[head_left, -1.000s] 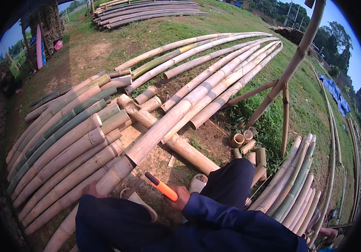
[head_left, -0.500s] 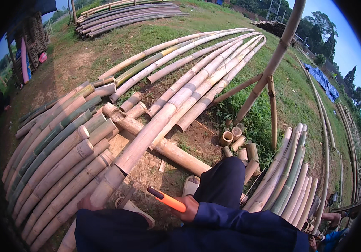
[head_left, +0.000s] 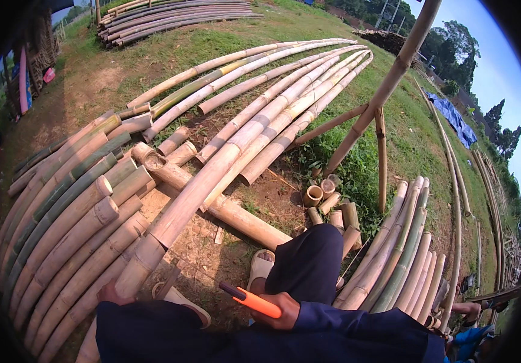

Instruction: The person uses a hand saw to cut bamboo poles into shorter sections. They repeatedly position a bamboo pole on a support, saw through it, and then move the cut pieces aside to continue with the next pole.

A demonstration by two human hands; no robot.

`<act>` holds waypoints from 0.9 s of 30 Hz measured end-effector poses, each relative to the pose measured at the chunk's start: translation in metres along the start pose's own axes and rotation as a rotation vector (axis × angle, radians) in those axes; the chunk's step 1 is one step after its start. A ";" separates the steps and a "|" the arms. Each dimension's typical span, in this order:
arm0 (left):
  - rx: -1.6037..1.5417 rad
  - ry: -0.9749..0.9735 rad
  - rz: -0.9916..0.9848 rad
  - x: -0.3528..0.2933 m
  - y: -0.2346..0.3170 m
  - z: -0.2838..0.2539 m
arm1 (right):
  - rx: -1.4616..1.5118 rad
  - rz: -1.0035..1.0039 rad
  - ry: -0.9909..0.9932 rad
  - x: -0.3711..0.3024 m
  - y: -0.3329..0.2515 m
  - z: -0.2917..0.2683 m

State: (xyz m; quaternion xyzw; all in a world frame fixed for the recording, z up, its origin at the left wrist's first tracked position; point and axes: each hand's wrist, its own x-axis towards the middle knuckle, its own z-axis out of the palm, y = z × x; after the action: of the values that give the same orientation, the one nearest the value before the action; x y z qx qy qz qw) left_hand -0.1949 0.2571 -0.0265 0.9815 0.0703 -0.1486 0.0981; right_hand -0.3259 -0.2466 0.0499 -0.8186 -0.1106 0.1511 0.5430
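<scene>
A long bamboo pole (head_left: 189, 209) slants from my lower left toward the far grass, lying across a thick bamboo log (head_left: 242, 221). A dark slit shows in its side near the close end. My left hand (head_left: 114, 294) rests against that close end, its fingers curled on the bamboo and partly hidden. In my right hand (head_left: 284, 311) is a handsaw (head_left: 259, 302) with an orange and dark handle, gripped closed. Its thin blade, seen nearly edge-on, points up and left toward the pole, near the slit; whether it touches cannot be made out.
Cut bamboo lengths (head_left: 79, 206) are stacked at left, more (head_left: 387, 242) at right. Short bamboo pieces (head_left: 313, 195) lie beyond my knee by a leaning post (head_left: 387, 91). A blue tarp (head_left: 454, 118) lies far right. Another person's arm (head_left: 469, 310) shows at lower right.
The view has shifted slightly, so the scene sits further left. The saw has moved right and down, away from the pole. My left hand stays at the pole's close end.
</scene>
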 end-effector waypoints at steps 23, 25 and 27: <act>-0.006 0.028 -0.007 -0.011 0.021 -0.023 | -0.021 -0.067 0.123 0.073 -0.014 0.025; -0.021 -0.042 -0.005 -0.013 0.022 -0.025 | -0.032 0.042 0.069 0.051 -0.024 0.015; -0.043 -0.071 0.000 -0.012 0.020 -0.022 | 0.012 0.071 0.059 0.012 -0.026 0.002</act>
State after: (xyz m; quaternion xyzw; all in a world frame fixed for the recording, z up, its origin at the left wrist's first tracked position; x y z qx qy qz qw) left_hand -0.1970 0.2410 0.0011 0.9732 0.0701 -0.1820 0.1215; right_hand -0.3162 -0.2314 0.0714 -0.8228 -0.0647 0.1468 0.5453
